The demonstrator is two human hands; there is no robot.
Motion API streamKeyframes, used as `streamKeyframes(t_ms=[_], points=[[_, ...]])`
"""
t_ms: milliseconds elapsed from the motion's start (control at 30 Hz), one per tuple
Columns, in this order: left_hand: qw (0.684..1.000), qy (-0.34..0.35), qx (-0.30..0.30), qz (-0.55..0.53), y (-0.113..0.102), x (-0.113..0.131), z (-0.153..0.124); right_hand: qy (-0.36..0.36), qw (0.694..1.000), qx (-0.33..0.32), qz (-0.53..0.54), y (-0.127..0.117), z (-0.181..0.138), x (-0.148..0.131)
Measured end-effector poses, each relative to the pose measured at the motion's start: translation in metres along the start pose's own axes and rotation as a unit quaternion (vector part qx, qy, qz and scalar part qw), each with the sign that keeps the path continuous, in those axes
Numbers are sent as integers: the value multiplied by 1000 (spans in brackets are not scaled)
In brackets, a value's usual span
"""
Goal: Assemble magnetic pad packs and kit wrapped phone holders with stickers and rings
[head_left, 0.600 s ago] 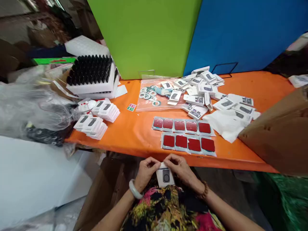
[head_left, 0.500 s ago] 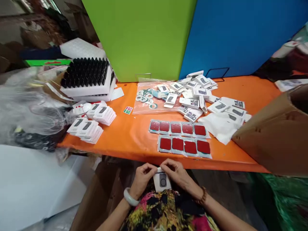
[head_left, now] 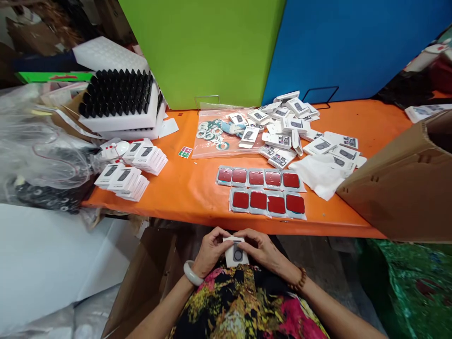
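Note:
Between my two hands, just below the table's front edge, is a small white box [head_left: 231, 258] with a dark oblong device pictured on its face. My left hand [head_left: 211, 250] grips its upper left side, thumb lying across the front. On the upper right, my right hand [head_left: 261, 247] holds it the same way, thumb pressed near the top. The fingers behind the box are partly hidden. On the table beyond lie two rows of red square pads [head_left: 258, 200] in clear wrappers. Farther back is a heap of similar white boxes [head_left: 278, 140].
Stacked white boxes [head_left: 125, 179] stand on the orange table [head_left: 183, 197] at left, near a foam tray of black pieces [head_left: 116, 101]. A plastic bag with rings [head_left: 212, 136] lies mid-table. A cardboard box [head_left: 399, 183] stands right; another open carton [head_left: 141, 278] is below left.
My thumbs have moved from the box's top edge down onto its front face, and the top now looks flatter. The camera view has tilted slightly downward.

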State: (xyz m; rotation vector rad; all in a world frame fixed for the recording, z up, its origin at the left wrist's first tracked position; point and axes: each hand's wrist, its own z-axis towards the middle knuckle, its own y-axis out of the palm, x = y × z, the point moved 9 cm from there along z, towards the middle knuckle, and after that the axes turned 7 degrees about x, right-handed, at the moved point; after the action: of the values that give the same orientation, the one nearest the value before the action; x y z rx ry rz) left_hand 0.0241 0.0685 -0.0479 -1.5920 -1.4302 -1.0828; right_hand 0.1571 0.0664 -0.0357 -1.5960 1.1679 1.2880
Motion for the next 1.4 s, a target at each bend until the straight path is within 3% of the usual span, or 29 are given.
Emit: streamKeyframes(t_ms=[200,367,467,567,633,700,867,967,1100,1267,1400], points=[[999,32,-6,13,3,4,-5,2,999,27,18,-4,-3,2],[982,112,16,149,8,20,-6,-3,994,103,39,-14,14,-6],[948,160,88,259,5,38,4,-46,988,150,6,-17,36,-31],[904,209,170,333,-8,63,20,-103,986,122,-40,-9,61,-58],[869,250,197,379,-23,80,32,-140,983,85,-81,-9,75,-69],[836,273,217,425,-49,93,47,-182,968,98,-143,-28,87,-78],[763,245,292,523,-134,103,83,-200,892,255,-316,-120,117,-90],[722,197,306,588,-159,94,98,-173,856,282,-398,-152,144,-100],[694,110,315,638,-166,77,100,-147,829,296,-450,-165,187,-115],[697,111,320,632,-160,76,94,-54,817,341,-462,-173,235,-106],[707,91,328,620,-163,75,93,9,810,385,-442,-184,244,-99]])
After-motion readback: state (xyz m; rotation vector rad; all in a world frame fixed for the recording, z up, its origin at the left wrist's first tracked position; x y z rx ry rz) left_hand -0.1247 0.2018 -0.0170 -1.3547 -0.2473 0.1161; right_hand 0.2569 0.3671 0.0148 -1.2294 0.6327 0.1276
